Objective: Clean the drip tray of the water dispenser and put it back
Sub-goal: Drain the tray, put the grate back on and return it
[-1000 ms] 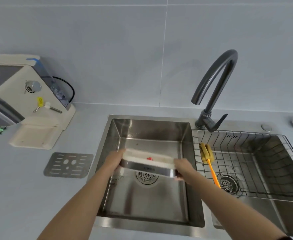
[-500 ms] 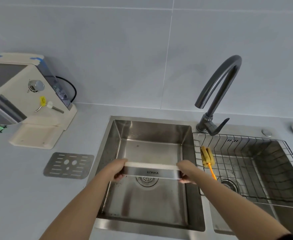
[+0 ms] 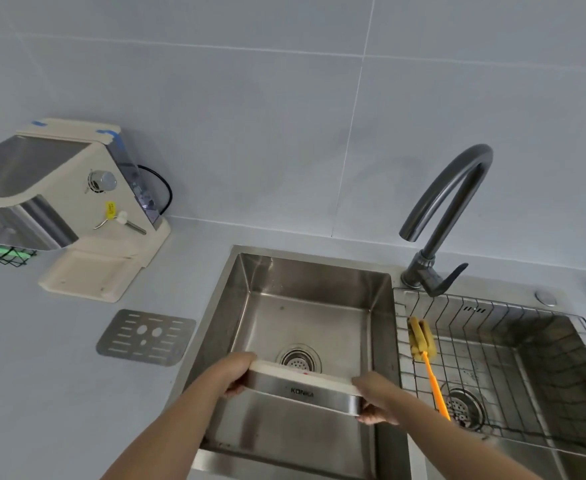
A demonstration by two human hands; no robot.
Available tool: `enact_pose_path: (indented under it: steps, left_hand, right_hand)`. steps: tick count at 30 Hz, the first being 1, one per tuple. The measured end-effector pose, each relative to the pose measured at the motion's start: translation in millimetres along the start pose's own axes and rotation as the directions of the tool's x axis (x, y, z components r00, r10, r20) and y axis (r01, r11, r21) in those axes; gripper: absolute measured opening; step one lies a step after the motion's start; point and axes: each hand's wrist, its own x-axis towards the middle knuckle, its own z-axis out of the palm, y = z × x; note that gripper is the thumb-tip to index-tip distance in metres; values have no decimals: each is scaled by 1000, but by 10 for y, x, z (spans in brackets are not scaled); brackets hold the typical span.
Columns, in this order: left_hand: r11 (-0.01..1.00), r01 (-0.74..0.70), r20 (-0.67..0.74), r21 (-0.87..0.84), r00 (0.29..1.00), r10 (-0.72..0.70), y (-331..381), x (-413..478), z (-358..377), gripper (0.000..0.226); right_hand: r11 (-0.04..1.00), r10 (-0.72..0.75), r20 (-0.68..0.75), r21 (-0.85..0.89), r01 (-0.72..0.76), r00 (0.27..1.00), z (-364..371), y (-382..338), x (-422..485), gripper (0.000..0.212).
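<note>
1. Room to move: the left sink basin is wide open around the drain, nothing lying on its floor that I can see. Its steel rim runs close along the left side of the hands, and the divider to the right basin sits just past the right wrist.
2. Counter at 9 o'clock from the hands is mostly bare. The metal grate lies flat there, just beside the sink's left rim and apart from everything else.
3. Water dispenser sits at about 10 o'clock, back near the wall, with its cream base plate sticking out toward the grate.
4. Right basin holds a wire rack. A yellow sponge brush with an orange handle leans along the rack's left edge, right by the divider. That basin's own drain shows under the wires.
5. Faucet stands at roughly 1 o'clock, spout arcing toward the left basin, well above the hands.
6. Drip tray is held in the air over the front half of the left basin, just in front of the drain, metal face toward the camera, tilted a bit down to the right. Tiny red spot on the cream top edge.
7. Left hand is wrapped round the tray's left end, fingers curled tight on it. Right hand clamps the right end the same way, thumb on top, fingertips under.
</note>
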Motion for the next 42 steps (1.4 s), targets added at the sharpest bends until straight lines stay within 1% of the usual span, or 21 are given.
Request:
enact_pose_path:
  steps: [2, 3, 5, 7, 11, 15, 17, 20, 24, 26, 29, 32, 35, 38, 42]
  left_hand:
    - [984, -131, -54, -122, 991, 125, 99, -77, -51, 24]
    - [968, -194, -82, -157, 980, 183, 154, -139, -78, 26]
    - [943, -292, -137, -159, 953, 272, 246, -287, -131, 32]
    - [918, -363, -180, -158, 925, 335, 306, -403, -183, 33]
    - [844, -480, -261, -238, 869, 420, 400, -614, -267, 32]
    - [776, -583, -367, -239, 794, 484, 466, -764, -342, 32]
    - [760, -611, -413, -221, 765, 494, 466, -816, -381, 32]
    - [760, -627, -456, -171, 734, 503, 414, -862, -418, 31]
    - [798, -596, -497, -90, 721, 482, 300, -853, -482, 30]
    - [814, -575, -482, -84, 738, 472, 219, -856, -549, 30]
    - [833, -534, -440, -145, 789, 429, 33, -812, -702, 28]
    - [858, -484, -400, -171, 830, 389, -193, -739, -908, 18]
    - [865, -468, -374, -180, 846, 380, -463, -567, -1208, 15]
    - [872, -453, -354, -184, 859, 371, -773, -370, -1604, 16]
    - [875, -454, -350, -167, 857, 378, -1196, -165, -2149, 19]
  right_hand:
    - [992, -122, -60, -26, 121, 991, -16, -151, -109, 30]
    - [982, -184, -93, -49, 180, 978, -40, -234, -165, 31]
    - [948, -314, -147, -107, 301, 938, -99, -387, -284, 33]
    - [902, -430, -175, -125, 413, 886, -152, -515, -399, 33]
    - [831, -552, -155, -26, 555, 819, -231, -682, -637, 38]
    - [757, -633, -134, 96, 646, 762, -285, -780, -783, 42]
    - [741, -652, -116, 114, 662, 750, -290, -802, -812, 44]
    - [745, -657, -84, 83, 662, 749, -244, -777, -828, 46]
    - [744, -665, -60, 33, 667, 744, -111, -724, -819, 46]
    - [738, -673, -67, -2, 674, 737, -8, -706, -794, 43]
    - [733, -680, -78, -49, 678, 729, 219, -676, -759, 41]
    - [746, -666, -74, -58, 664, 742, 548, -667, -720, 38]
    - [780, -626, -70, -59, 623, 777, 971, -700, -672, 37]
    - [800, -599, -66, -19, 600, 798, 1482, -775, -631, 38]
    - [844, -532, -127, 4, 537, 837, 2206, -893, -595, 45]
